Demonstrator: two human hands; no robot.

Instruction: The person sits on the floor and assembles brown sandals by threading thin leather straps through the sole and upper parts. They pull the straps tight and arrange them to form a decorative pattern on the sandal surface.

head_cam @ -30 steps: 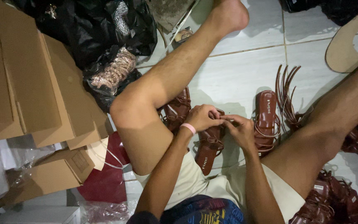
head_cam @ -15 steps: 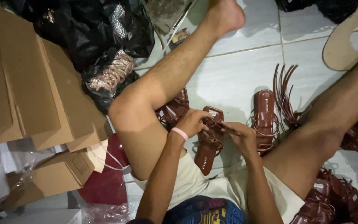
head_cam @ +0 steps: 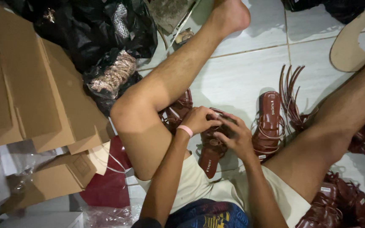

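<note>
Sitting on the white tiled floor (head_cam: 241,76), legs spread, flattened cardboard boxes (head_cam: 26,97) stacked at the left. A finished-looking brown strappy sandal (head_cam: 270,122) lay just right of the hands. Step in hand: strap work on the brown sandal (head_cam: 211,157) between the thighs. Left hand (head_cam: 199,120) and right hand (head_cam: 235,137) both pinched onto its straps, fingers curled together. Next move probably needs a steady pull with the sole held still.
</note>
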